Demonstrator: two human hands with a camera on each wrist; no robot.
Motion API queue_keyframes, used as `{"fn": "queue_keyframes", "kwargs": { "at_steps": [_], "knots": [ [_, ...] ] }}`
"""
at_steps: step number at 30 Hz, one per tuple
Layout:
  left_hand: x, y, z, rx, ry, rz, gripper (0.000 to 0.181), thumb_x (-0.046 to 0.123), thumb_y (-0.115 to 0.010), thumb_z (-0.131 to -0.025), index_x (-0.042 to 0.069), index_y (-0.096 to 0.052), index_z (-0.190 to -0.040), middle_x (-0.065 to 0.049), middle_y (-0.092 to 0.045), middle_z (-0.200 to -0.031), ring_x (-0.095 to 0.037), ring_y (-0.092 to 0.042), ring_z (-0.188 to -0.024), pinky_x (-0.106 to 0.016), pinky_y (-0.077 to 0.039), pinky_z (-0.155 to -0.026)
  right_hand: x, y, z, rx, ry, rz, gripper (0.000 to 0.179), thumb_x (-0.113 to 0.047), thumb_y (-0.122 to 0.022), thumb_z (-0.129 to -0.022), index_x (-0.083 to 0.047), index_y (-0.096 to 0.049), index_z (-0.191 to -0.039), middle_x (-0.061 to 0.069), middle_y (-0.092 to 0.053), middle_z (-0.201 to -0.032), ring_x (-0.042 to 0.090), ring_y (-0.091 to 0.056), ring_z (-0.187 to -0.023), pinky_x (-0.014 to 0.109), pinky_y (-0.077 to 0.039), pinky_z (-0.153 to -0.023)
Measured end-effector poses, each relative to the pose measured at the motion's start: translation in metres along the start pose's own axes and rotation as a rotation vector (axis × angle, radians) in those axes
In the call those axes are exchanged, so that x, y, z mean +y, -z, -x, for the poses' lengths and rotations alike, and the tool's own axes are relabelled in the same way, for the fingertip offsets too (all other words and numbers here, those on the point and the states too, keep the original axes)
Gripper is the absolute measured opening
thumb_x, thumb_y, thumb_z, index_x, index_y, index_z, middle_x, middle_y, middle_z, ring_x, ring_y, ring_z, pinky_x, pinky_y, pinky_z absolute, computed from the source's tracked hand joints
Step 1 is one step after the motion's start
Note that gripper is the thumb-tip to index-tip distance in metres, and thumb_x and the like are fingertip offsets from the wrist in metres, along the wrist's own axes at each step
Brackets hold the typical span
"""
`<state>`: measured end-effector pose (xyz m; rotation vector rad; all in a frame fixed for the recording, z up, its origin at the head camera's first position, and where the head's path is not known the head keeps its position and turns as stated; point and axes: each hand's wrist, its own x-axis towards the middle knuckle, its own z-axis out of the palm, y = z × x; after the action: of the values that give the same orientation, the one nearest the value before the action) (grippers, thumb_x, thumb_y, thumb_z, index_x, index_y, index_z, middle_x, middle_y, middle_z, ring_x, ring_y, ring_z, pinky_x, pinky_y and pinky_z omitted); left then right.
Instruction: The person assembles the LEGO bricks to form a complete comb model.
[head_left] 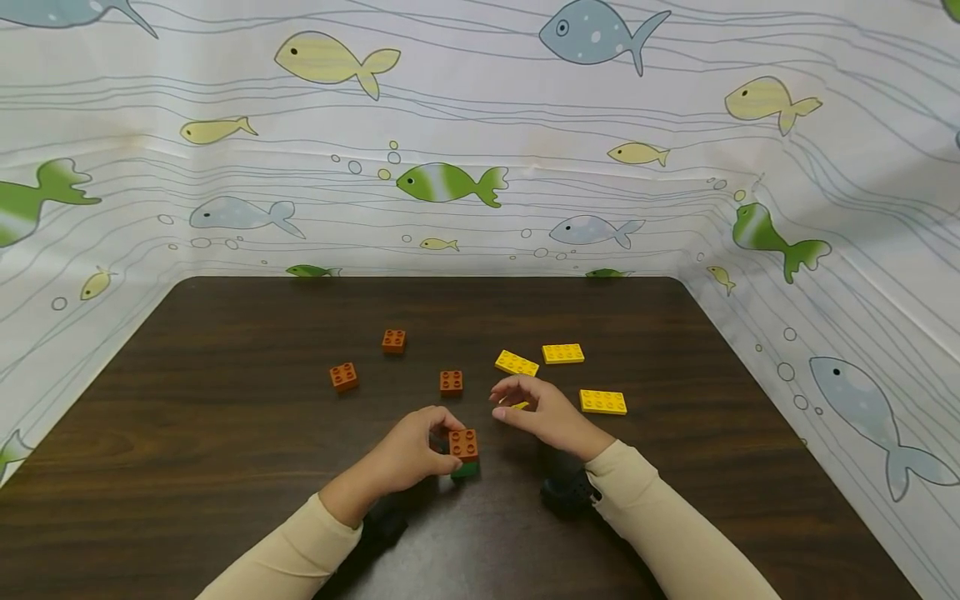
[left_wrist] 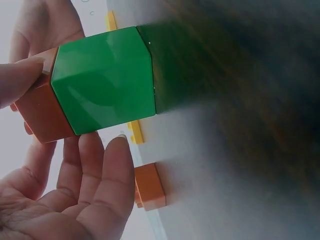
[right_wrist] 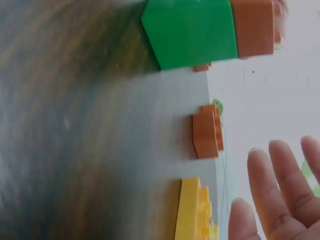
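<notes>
My left hand [head_left: 408, 450] pinches a brown toy brick [head_left: 463, 445] between thumb and fingers. This brick sits on top of a taller green block [left_wrist: 105, 82], which stands on the table with its lower end at the surface. In the left wrist view the thumb presses the brick's side. My right hand [head_left: 553, 418] hovers to the right of the stack with relaxed, spread fingers and holds nothing. Beneath its fingertips, a flat yellow brick [head_left: 519, 406] is mostly hidden in the head view; the right wrist view shows a yellow brick [right_wrist: 189, 212] below the hand.
Three loose brown bricks lie on the dark wooden table [head_left: 187, 400]: one far back [head_left: 393, 342], one at left [head_left: 343, 377], one behind the stack [head_left: 451, 383]. More yellow bricks [head_left: 602, 402] lie at right. A fish-patterned curtain [head_left: 480, 108] borders the table.
</notes>
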<state>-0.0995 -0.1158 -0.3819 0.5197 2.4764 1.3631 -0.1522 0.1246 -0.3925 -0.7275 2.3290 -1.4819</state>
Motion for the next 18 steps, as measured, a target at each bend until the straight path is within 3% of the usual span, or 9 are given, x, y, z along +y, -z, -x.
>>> {"fn": "queue_keyframes", "kwargs": {
  "at_steps": [4, 9, 18],
  "knots": [
    [0.0, 0.0, 0.0, 0.004, 0.006, -0.003, 0.034, 0.008, -0.077, -0.078, 0.002, -0.063, -0.108, -0.008, -0.059, -0.107, -0.023, -0.055, -0.095, -0.037, -0.049, -0.078, 0.005, 0.006, -0.002, 0.044, -0.033, -0.015, 0.036, -0.022, -0.063, -0.094, -0.002, -0.057, -0.123, 0.015, -0.061, -0.121, 0.027, -0.058, -0.11, 0.041, -0.047, -0.095],
    [0.0, 0.0, 0.0, 0.002, 0.016, -0.003, 0.033, 0.008, -0.076, -0.078, 0.003, -0.062, -0.108, -0.007, -0.059, -0.107, -0.023, -0.055, -0.096, -0.038, -0.048, -0.08, 0.008, 0.013, -0.003, 0.087, -0.051, 0.041, 0.036, -0.025, -0.064, -0.093, -0.004, -0.058, -0.122, 0.011, -0.063, -0.119, 0.024, -0.06, -0.107, 0.039, -0.049, -0.092],
    [-0.002, -0.001, -0.003, -0.006, 0.04, -0.02, 0.031, 0.008, -0.076, -0.079, 0.007, -0.062, -0.106, -0.004, -0.057, -0.105, -0.02, -0.051, -0.095, -0.04, -0.045, -0.082, 0.01, 0.024, -0.006, 0.049, -0.107, 0.238, 0.044, -0.028, -0.066, -0.092, -0.004, -0.057, -0.127, 0.01, -0.06, -0.122, 0.025, -0.057, -0.109, 0.045, -0.046, -0.094]
  ]
}}
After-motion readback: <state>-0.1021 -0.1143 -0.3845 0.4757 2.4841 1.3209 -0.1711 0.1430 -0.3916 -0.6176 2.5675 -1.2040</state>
